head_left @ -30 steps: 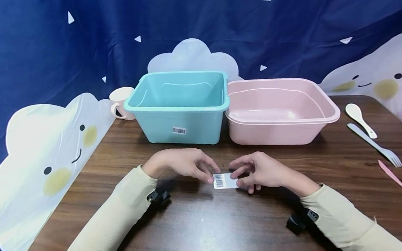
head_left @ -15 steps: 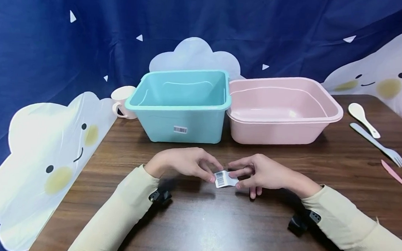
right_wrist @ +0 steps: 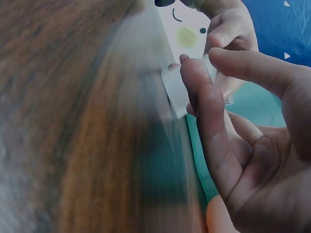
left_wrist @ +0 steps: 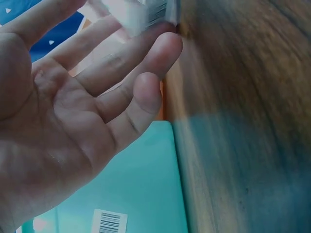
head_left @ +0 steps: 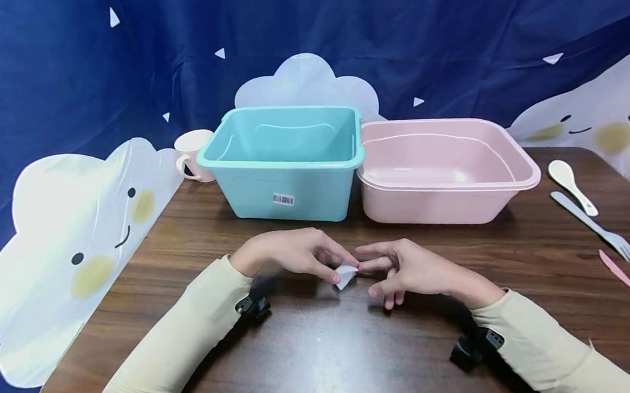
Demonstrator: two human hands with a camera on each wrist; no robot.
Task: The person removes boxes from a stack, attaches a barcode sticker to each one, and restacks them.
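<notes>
Step in hand, my reading: folding or turning small paper tag [head_left: 346,275]. Tag sits between my two hands, front of blue tub [head_left: 251,187] and pink tub [head_left: 426,208]; on table [head_left: 264,348] or just above, cannot tell. Left hand [head_left: 296,252]: thumb and forefinger pinching tag. Right hand [head_left: 418,270]: fingers apart, one tip at tag's edge, thumb off it. Next move probably calls for right thumb coming in, steadying edge. Pose: backs of hands up, fingers pointing inward.
</notes>
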